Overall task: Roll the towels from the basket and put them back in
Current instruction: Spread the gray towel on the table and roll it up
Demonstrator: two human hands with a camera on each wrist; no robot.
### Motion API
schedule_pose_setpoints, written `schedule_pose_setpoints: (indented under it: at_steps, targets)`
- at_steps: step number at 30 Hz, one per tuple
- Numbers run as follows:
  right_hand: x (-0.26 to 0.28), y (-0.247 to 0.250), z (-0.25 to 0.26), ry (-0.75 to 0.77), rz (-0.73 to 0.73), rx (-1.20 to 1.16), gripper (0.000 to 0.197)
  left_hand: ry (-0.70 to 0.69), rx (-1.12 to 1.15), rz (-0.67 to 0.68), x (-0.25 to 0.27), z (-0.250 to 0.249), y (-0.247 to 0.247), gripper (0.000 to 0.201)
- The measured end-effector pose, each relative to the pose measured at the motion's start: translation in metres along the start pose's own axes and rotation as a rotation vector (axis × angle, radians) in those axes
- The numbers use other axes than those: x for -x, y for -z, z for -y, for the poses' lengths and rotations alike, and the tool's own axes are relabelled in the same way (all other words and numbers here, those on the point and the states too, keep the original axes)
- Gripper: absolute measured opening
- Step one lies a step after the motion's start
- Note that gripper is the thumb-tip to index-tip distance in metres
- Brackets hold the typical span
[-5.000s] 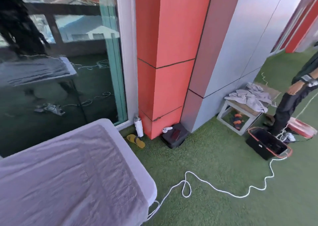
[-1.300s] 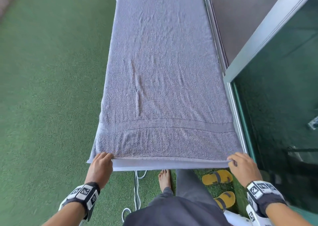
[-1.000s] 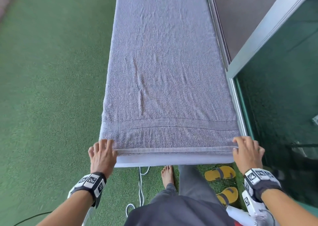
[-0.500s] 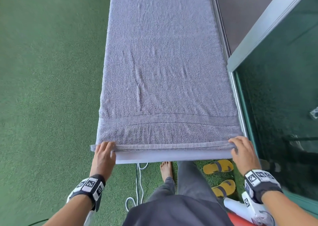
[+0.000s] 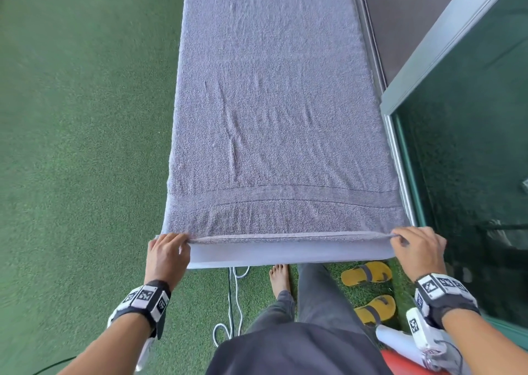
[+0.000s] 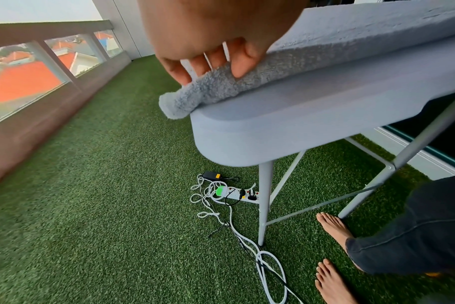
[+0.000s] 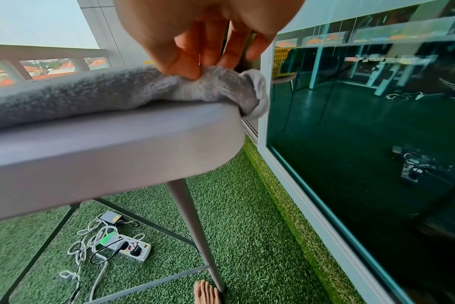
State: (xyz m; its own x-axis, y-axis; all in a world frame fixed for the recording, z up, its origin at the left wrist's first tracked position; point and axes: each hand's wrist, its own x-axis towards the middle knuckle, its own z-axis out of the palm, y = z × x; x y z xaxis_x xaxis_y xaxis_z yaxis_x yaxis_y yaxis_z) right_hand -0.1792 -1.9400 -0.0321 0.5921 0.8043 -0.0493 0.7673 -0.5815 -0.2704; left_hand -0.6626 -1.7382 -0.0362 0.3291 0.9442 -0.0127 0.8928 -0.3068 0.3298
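A grey towel [image 5: 274, 111] lies spread flat along a narrow white table [image 5: 288, 256], covering nearly all of its top. Its near hem is turned over into a thin first fold at the table's front edge. My left hand [image 5: 168, 250] pinches the near left corner of the towel [image 6: 221, 88], thumb and fingers curled on the fold. The near right corner [image 7: 221, 86] is pinched by my right hand [image 5: 414, 246]. The basket is out of the head view.
Green artificial turf [image 5: 80, 146] surrounds the table. A glass door [image 5: 471, 134] and its frame run close along the right side. Yellow sandals [image 5: 365, 273] and my bare foot [image 5: 280, 279] are under the front edge. A power strip with tangled cables [image 6: 231, 193] lies beneath the table.
Five seconds ago I was looking at another table and a wall. Over the last second both hands turned the towel's near hem over at the front edge; my view has moved closer.
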Motion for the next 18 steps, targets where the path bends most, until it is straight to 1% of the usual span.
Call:
schedule_pose_setpoints:
  at_steps: [3, 4, 5, 6, 7, 8, 9, 10, 11, 12, 13, 15, 16, 18]
  targets:
    - [-0.005, -0.002, 0.003, -0.011, 0.068, 0.094, 0.024, 0.043, -0.102, 0.1, -0.006, -0.001, 0.0, 0.011]
    - [-0.008, -0.002, 0.006, -0.029, 0.082, 0.108, 0.019, 0.052, -0.136, 0.112, -0.009, -0.003, 0.0, 0.009]
    - [-0.01, -0.001, 0.008, -0.047, 0.088, 0.115, 0.01, 0.07, -0.168, 0.104, -0.011, -0.004, -0.001, 0.012]
    - [-0.011, 0.0, 0.011, -0.066, 0.077, 0.116, 0.011, 0.104, -0.195, 0.083, -0.013, -0.005, -0.001, 0.019]
    - [-0.012, 0.001, 0.013, -0.074, 0.053, 0.123, 0.019, 0.144, -0.201, 0.055, -0.014, -0.007, 0.0, 0.025]
    - [-0.012, 0.004, 0.016, -0.074, 0.023, 0.118, 0.023, 0.173, -0.189, 0.027, -0.014, -0.011, 0.001, 0.027]
    - [-0.011, 0.006, 0.02, -0.059, -0.002, 0.085, 0.022, 0.175, -0.162, 0.006, -0.012, -0.015, 0.0, 0.026]
    - [-0.008, 0.007, 0.025, -0.025, -0.001, 0.027, 0.019, 0.151, -0.121, -0.005, -0.009, -0.018, -0.002, 0.027]
    - [-0.005, 0.005, 0.03, 0.019, 0.033, -0.045, 0.017, 0.112, -0.07, -0.002, -0.004, -0.02, -0.007, 0.032]
    - [-0.001, 0.001, 0.033, 0.058, 0.099, -0.11, 0.017, 0.071, -0.015, 0.004, 0.001, -0.02, -0.013, 0.037]
    - [0.005, -0.004, 0.033, 0.096, 0.166, -0.131, 0.019, 0.042, 0.032, 0.005, 0.005, -0.02, -0.018, 0.039]
    - [0.012, -0.013, 0.028, 0.146, 0.229, -0.094, 0.027, 0.036, 0.086, -0.021, 0.009, -0.017, -0.025, 0.04]
    - [0.013, -0.016, 0.024, 0.134, 0.228, -0.08, 0.029, 0.038, 0.103, -0.042, 0.008, -0.017, -0.026, 0.039]
    - [0.009, -0.017, 0.018, 0.107, 0.182, -0.069, 0.03, 0.016, 0.111, -0.066, 0.005, -0.016, -0.024, 0.036]
